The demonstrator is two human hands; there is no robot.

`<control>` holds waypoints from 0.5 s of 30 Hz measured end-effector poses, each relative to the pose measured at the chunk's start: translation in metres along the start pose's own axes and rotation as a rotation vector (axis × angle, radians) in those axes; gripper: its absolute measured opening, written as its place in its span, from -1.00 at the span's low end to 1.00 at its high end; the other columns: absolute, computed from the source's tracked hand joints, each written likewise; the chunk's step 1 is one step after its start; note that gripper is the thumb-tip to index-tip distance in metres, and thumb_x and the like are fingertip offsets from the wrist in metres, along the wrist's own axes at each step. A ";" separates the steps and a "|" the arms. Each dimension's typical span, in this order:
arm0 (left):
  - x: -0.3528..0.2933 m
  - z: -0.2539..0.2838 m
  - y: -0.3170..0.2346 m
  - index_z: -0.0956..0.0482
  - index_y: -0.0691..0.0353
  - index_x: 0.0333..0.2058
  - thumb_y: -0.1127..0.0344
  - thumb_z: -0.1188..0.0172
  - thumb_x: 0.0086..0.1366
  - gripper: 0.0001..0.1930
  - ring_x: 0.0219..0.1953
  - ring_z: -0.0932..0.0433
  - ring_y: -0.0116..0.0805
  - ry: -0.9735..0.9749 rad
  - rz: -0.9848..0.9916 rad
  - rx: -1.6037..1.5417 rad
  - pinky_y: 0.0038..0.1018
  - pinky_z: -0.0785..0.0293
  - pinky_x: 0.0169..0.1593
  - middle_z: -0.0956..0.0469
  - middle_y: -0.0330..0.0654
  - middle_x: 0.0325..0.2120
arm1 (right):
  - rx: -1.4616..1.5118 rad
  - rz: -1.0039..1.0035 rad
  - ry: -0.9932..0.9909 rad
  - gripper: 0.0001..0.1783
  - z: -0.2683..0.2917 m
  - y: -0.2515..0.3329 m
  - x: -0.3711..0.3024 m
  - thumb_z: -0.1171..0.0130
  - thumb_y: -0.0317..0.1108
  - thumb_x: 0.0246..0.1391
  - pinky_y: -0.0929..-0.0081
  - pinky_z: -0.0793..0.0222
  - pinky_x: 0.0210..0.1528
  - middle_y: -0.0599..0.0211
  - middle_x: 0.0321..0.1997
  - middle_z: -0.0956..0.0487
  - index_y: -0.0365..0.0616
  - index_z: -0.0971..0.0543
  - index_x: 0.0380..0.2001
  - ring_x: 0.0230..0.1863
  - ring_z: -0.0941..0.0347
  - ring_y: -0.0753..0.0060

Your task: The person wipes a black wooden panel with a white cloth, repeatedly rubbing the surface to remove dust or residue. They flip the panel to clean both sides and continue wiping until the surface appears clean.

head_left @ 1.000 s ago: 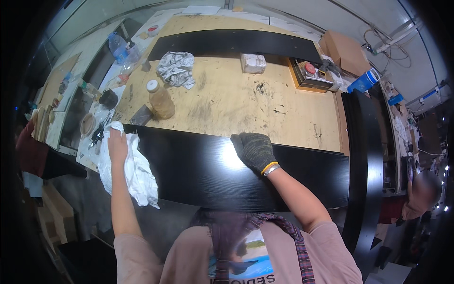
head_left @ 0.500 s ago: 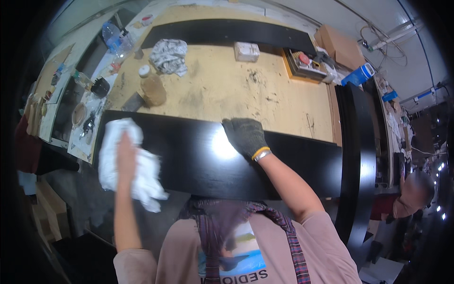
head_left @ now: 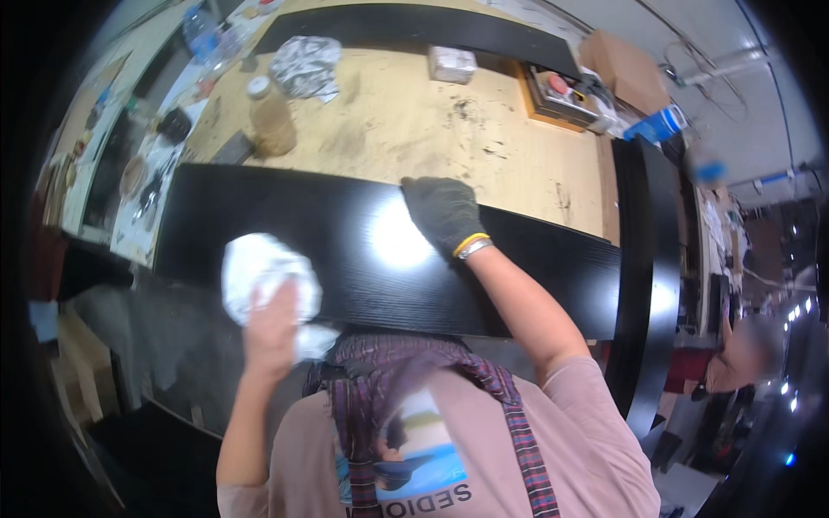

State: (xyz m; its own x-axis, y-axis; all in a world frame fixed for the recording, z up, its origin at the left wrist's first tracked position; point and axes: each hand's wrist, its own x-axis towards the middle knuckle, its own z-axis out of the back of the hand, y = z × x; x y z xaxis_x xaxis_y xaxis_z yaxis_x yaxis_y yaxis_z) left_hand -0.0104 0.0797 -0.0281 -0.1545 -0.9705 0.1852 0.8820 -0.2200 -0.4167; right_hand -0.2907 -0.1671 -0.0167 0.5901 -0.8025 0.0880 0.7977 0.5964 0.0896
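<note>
My bare left hand (head_left: 275, 324), smeared by motion, holds a bunched white cloth (head_left: 259, 272) over the near left edge of a long black board (head_left: 319, 233). Part of the cloth hangs below that edge. The board lies across the near side of the worktable, and bright light reflects off its middle. On its far edge, right of the glare, my right hand (head_left: 442, 216) in a dark knit glove grips the board, its fingers closed at the edge.
Beyond the board are a bottle of tan liquid (head_left: 272, 121), a dark block (head_left: 233, 148), a crumpled grey cloth (head_left: 306, 65) and a wrapped white block (head_left: 452, 65). Another black board (head_left: 414, 33) lies at the back. Several black boards (head_left: 643, 259) stand at the right; a person (head_left: 743, 354) is beyond.
My left hand has drawn the white cloth from the board's left end toward me and rightward. My right hand keeps its place on the far edge. The view has tilted slightly.
</note>
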 end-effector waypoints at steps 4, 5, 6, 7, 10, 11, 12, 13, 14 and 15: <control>-0.030 0.044 0.090 -0.36 0.38 0.30 0.35 0.02 0.42 -0.50 0.40 -0.29 -0.08 -0.030 0.348 -0.041 -0.15 0.07 0.51 -0.38 0.03 0.32 | 0.035 0.050 -0.076 -0.70 -0.006 -0.004 -0.007 0.10 -0.19 0.36 0.09 -0.51 -0.18 0.21 -0.29 -0.65 -0.03 -0.62 -0.21 -0.27 -0.62 0.09; -0.024 0.043 0.100 -0.35 0.38 0.31 0.39 0.01 0.42 -0.50 0.42 -0.25 -0.07 -0.006 0.422 -0.119 -0.20 0.06 0.50 -0.35 0.04 0.34 | 0.066 0.028 -0.049 -0.72 -0.002 -0.008 -0.010 0.05 -0.18 0.31 0.03 -0.43 0.05 0.22 -0.26 -0.63 -0.03 -0.62 -0.22 -0.14 -0.60 0.10; -0.013 0.035 0.101 -0.34 0.38 0.31 0.40 0.02 0.43 -0.50 0.44 -0.22 -0.07 -0.019 0.419 -0.207 -0.25 0.05 0.50 -0.31 0.04 0.37 | 0.067 -0.082 -0.068 -0.70 0.000 -0.009 -0.015 0.00 -0.14 0.29 -0.04 -0.23 0.30 0.17 -0.20 -0.63 -0.07 -0.62 -0.20 0.03 -0.53 0.07; -0.002 0.030 0.100 -0.34 0.37 0.32 0.42 0.02 0.44 -0.51 0.46 -0.18 -0.06 -0.030 0.428 -0.286 -0.31 0.05 0.49 -0.27 0.04 0.39 | 0.142 -0.118 -0.173 -0.56 0.004 -0.015 -0.026 0.02 -0.04 0.30 -0.12 -0.05 0.42 0.01 0.02 -0.63 -0.14 -0.68 -0.14 0.21 -0.44 -0.03; 0.046 0.003 0.083 -0.34 0.36 0.32 0.43 0.02 0.43 -0.51 0.50 -0.09 -0.05 0.046 0.355 -0.263 -0.31 0.07 0.50 -0.17 0.06 0.44 | 0.061 -0.277 -0.423 -0.49 -0.020 -0.075 -0.082 -0.07 0.03 0.24 -0.13 0.16 0.52 0.00 0.27 -0.49 -0.14 -0.62 0.04 0.40 -0.26 -0.05; 0.062 -0.004 0.064 -0.34 0.36 0.32 0.43 0.01 0.43 -0.50 0.50 -0.08 -0.03 0.089 0.304 -0.240 -0.30 0.08 0.50 -0.16 0.06 0.44 | 0.001 -0.364 -0.465 -0.47 -0.021 -0.097 -0.107 -0.08 0.05 0.24 -0.12 0.12 0.51 0.01 0.26 -0.50 -0.15 -0.62 0.03 0.39 -0.26 -0.06; 0.073 -0.010 0.050 -0.34 0.35 0.31 0.41 -0.01 0.42 -0.50 0.51 -0.05 0.00 0.133 0.266 -0.184 -0.27 0.13 0.51 -0.15 0.07 0.44 | -0.031 -0.512 -0.417 -0.43 0.000 -0.108 -0.129 -0.09 0.08 0.22 -0.13 0.05 0.47 -0.02 0.23 -0.51 -0.19 -0.62 0.02 0.35 -0.29 -0.08; 0.089 -0.019 0.028 -0.34 0.36 0.31 0.42 -0.02 0.40 -0.49 0.50 -0.03 0.04 0.166 0.175 -0.153 -0.21 0.16 0.52 -0.16 0.12 0.43 | -0.097 -0.546 -0.478 -0.40 -0.002 -0.138 -0.161 -0.10 0.11 0.19 -0.12 -0.01 0.42 -0.05 0.21 -0.51 -0.22 -0.62 0.01 0.29 -0.33 -0.09; 0.105 -0.026 0.004 -0.36 0.36 0.30 0.43 -0.04 0.37 -0.48 0.50 -0.03 0.07 0.202 0.106 -0.127 -0.17 0.15 0.52 -0.17 0.14 0.42 | -0.167 -0.627 -0.441 -0.40 0.009 -0.158 -0.191 -0.15 0.08 0.17 -0.08 -0.06 0.40 -0.07 0.20 -0.49 -0.25 -0.59 0.02 0.25 -0.35 -0.10; 0.119 -0.032 -0.020 -0.37 0.36 0.29 0.44 -0.06 0.34 -0.47 0.50 -0.03 0.09 0.237 0.047 -0.095 -0.12 0.15 0.52 -0.19 0.16 0.41 | -0.085 -0.745 -0.339 -0.40 0.039 -0.164 -0.211 -0.20 0.02 0.15 -0.01 -0.12 0.37 -0.08 0.20 -0.49 -0.26 -0.55 0.07 0.25 -0.35 -0.13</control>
State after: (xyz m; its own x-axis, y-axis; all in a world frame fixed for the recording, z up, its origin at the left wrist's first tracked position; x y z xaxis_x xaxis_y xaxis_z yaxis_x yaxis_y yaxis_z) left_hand -0.0603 -0.0347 -0.0260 -0.2241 -0.9735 -0.0451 0.8465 -0.1716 -0.5040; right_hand -0.5510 -0.0952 -0.0117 -0.1568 -0.9305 0.3310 0.9800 -0.1051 0.1688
